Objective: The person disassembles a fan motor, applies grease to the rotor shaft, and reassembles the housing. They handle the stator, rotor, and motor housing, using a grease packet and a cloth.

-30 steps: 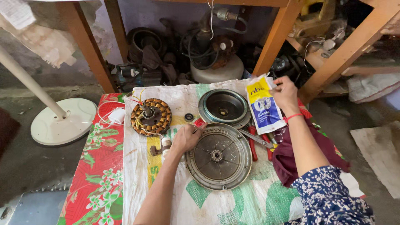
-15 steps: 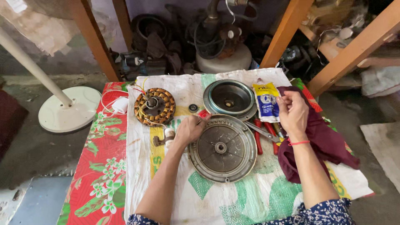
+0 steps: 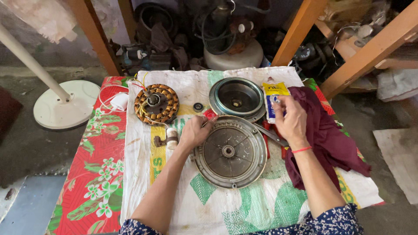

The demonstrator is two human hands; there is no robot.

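Note:
My left hand (image 3: 194, 132) rests on the left rim of a round grey metal fan motor cover (image 3: 230, 152) lying open side up on a white sack cloth (image 3: 226, 204). My right hand (image 3: 291, 121) pinches the lower part of a yellow, white and blue grease pouch (image 3: 272, 99) just right of the cover. A second, dish-shaped cover (image 3: 236, 98) lies behind the first. A copper-wound stator (image 3: 156, 104) with coloured wires sits to the left.
A maroon rag (image 3: 326, 130) lies at the right of the low table with a floral red cloth (image 3: 98, 174). Red-handled tools (image 3: 272, 137) poke out beside the cover. A small bearing (image 3: 198, 106), a white fan base (image 3: 65, 104) and wooden legs (image 3: 300, 30) stand around.
My right hand has brought the pouch down from raised at the back to the table beside the cover. My left hand stays on the cover's rim.

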